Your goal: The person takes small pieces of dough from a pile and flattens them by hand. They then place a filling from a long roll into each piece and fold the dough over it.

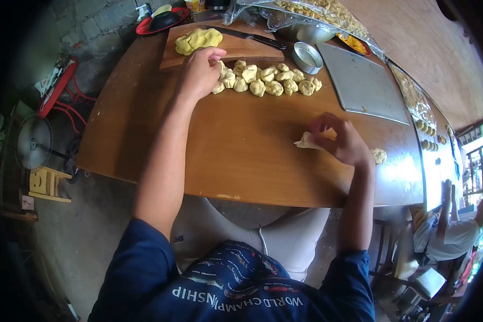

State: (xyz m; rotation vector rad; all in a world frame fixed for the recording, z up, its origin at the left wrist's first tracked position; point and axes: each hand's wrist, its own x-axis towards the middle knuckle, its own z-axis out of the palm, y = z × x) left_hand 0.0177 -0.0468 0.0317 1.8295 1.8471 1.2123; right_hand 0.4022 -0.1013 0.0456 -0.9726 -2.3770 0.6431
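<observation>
My left hand (199,72) reaches over the wooden table (236,155) and rests on the left end of a row of several yellow dough pieces (268,80), its fingers curled over one piece. Nearer to me, my right hand (344,140) pinches a flattened pale dough piece (306,141) against the tabletop. Another small dough ball (379,155) lies just right of that hand. A larger lump of yellow dough (198,39) sits on a wooden cutting board (236,49) beyond my left hand.
A black-handled knife (252,36) lies on the board. A small metal bowl (307,57), a flat metal tray (362,83) and plastic-covered food (311,13) stand behind. A red plate (161,22) is at the far left corner. Another person (456,231) sits at right.
</observation>
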